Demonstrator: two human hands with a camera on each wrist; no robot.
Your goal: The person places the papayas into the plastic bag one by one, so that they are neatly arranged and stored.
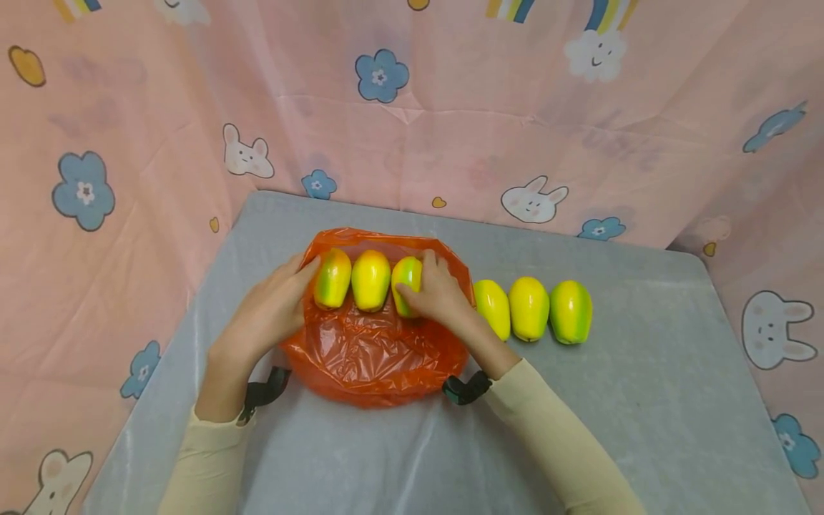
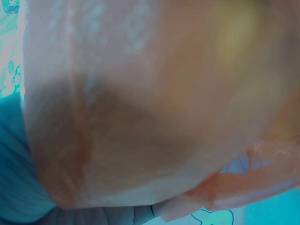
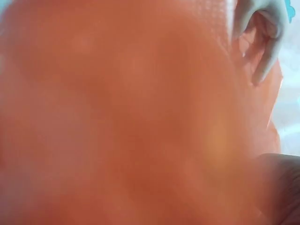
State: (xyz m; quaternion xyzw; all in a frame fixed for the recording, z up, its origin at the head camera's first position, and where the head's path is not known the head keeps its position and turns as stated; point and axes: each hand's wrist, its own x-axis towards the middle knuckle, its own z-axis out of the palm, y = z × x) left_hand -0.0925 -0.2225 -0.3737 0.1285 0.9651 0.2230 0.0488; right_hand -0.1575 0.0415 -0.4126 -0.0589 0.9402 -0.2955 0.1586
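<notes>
An orange plastic bag (image 1: pixel 380 357) lies spread on the table with its mouth wide. Inside its far part are a left mango (image 1: pixel 332 279), a middle mango (image 1: pixel 370 280) and a right mango (image 1: pixel 407 275), side by side, yellow tinged with green. My right hand (image 1: pixel 440 290) grips the right mango, thumb on the near side. At the bag's left rim, my left hand (image 1: pixel 267 304) holds the plastic beside the left mango; some of its fingers are hidden. Blurred orange film (image 3: pixel 140 117) fills most of the right wrist view. The bag (image 2: pixel 262 173) also covers much of the left wrist view.
Right of the bag, three more mangoes (image 1: pixel 529 309) lie in a row on the grey-covered table (image 1: pixel 656 400). The nearest one is partly hidden by the bag and right hand. A pink patterned curtain (image 1: pixel 450 143) stands behind and along both sides.
</notes>
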